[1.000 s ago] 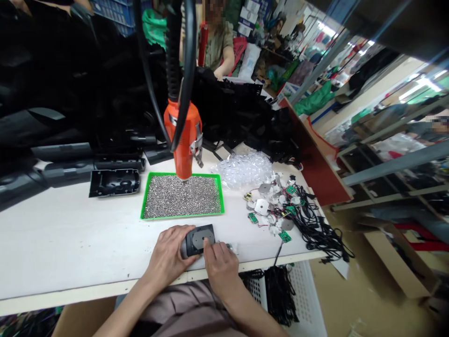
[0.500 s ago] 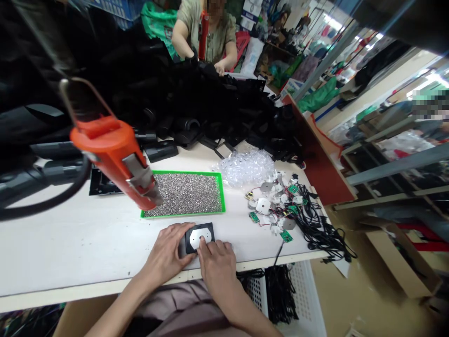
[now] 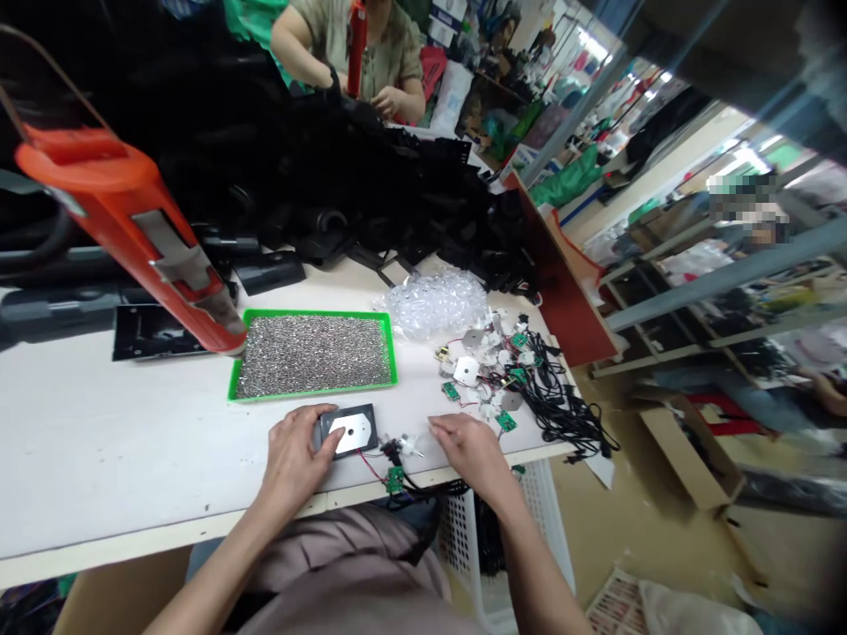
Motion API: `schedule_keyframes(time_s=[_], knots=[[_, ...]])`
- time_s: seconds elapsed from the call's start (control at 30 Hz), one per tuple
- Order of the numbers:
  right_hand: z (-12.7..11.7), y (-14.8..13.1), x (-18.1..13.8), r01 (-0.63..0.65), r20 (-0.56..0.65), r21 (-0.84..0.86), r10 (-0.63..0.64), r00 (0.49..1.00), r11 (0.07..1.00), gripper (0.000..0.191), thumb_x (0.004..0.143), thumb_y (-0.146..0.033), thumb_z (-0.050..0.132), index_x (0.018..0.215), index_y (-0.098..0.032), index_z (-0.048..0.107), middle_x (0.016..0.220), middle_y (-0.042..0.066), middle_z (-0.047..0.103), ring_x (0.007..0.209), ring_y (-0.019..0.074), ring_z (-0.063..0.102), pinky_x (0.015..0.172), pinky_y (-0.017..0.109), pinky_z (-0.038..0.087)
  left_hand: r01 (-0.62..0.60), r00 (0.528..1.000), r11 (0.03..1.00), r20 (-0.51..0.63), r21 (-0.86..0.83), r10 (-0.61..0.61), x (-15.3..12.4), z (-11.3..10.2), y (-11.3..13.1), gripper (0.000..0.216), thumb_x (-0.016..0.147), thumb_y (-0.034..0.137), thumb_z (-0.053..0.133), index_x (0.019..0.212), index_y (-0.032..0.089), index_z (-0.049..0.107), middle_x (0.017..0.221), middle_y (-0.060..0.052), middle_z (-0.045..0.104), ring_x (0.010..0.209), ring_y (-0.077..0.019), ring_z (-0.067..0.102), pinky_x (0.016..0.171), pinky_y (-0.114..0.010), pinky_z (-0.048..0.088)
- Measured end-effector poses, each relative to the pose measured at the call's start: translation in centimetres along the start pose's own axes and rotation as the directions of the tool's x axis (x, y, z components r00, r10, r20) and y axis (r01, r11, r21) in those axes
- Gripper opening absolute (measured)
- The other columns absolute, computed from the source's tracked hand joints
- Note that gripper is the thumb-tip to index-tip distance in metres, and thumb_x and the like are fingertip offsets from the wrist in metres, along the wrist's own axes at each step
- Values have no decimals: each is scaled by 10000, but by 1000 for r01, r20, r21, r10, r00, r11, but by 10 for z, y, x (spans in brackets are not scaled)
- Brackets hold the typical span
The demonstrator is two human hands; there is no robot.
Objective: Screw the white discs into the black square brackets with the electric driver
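Observation:
A black square housing [image 3: 371, 416] with a silver plate [image 3: 358, 431] on it lies near the table's front edge. My left hand [image 3: 295, 454] grips it from the left, the thumb on the plate. A red wire runs from the housing toward a small green circuit board [image 3: 395, 479] at the table edge, beside a black cable [image 3: 423, 490] and small whitish parts [image 3: 410, 444]. To the right of these, my right hand [image 3: 473, 451] is held with thumb and fingertips pinched together. Whether anything small is between them I cannot make out.
A green tray [image 3: 395, 370] of small metal screws lies beyond my hands. Over its left end hangs an orange electric screwdriver [image 3: 152, 238]. Clear plastic parts [image 3: 437, 304], wired circuit boards [image 3: 506, 421] and black cables [image 3: 562, 397] lie right. Behind black parts, a person [image 3: 350, 53] works.
My right hand has left the silver plate and moved right. A circuit board, cable and whitish parts now lie beside the housing. The camera view has shifted, moving the surroundings left.

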State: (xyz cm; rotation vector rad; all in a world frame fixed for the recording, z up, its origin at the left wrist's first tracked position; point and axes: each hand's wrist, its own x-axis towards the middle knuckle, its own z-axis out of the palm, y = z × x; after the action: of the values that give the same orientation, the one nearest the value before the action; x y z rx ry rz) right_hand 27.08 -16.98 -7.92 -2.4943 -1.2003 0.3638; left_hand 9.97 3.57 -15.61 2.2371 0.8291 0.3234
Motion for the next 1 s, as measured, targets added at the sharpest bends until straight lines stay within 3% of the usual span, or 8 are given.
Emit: schedule_keyframes(time_s=[0.07,0.17,0.37,0.5,0.6,0.67,0.77,1.0], knots=[[4,-3,3,95,205,-54,-83,975,994,316,915,-289,520,1189,-199,649,1092,73,724,995,215,650,869,312,490,-21,999,1000,-27,20,21,0,1,-1,377,827,475,485,1074,217,602,1058,-86,678,1042,-303,567,922,-482,381],[20,-16,8,258,304,-170,-198,932,951,423,861,-266,608,1279,-223,563,1065,64,712,963,223,635,840,317,490,-50,997,998,-61,38,52,-2,3,-1,360,850,467,465,1086,227,591,1074,-85,672,1056,-300,562,915,-476,380],[32,-35,20,229,22,-480,-250,968,847,453,731,47,559,1142,-135,612,929,135,655,858,269,596,740,395,507,-87,992,996,-89,35,90,-6,5,-1,353,876,467,459,1113,232,575,1087,-80,668,1069,-293,568,909,-462,385],[40,-43,26,299,-309,-8,-287,907,954,246,845,-52,522,1018,-172,649,1066,128,656,974,231,614,850,386,512,-91,990,995,-106,27,93,-9,7,1,342,891,455,450,1116,227,569,1091,-82,666,1058,-283,571,914,-457,375],[61,-50,28,259,-369,524,-58,928,812,37,827,-183,609,831,-190,645,1014,93,703,998,211,648,897,377,515,-95,988,995,-120,26,97,-11,8,2,340,901,444,441,1124,222,570,1096,-86,661,1070,-280,565,915,-449,369],[78,-54,30,177,-320,703,84,944,689,58,778,-228,663,761,-186,628,981,98,727,971,224,672,891,401,523,-99,986,995,-129,25,102,-12,9,3,334,904,434,441,1128,222,570,1102,-88,659,1080,-277,559,920,-443,366],[98,-57,33,129,-271,795,158,949,593,99,747,-253,684,734,-177,621,978,117,736,946,233,688,866,411,538,-101,985,995,-136,20,103,-13,10,3,320,908,417,442,1123,217,573,1090,-88,660,1072,-274,557,916,-439,365],[95,-54,33,95,-212,780,118,970,619,230,730,-209,695,957,-179,663,992,87,747,923,209,700,876,378,551,-111,983,994,-144,17,112,-15,11,3,288,915,375,457,1134,220,561,1095,-83,656,1088,-271,547,918,-433,360]])
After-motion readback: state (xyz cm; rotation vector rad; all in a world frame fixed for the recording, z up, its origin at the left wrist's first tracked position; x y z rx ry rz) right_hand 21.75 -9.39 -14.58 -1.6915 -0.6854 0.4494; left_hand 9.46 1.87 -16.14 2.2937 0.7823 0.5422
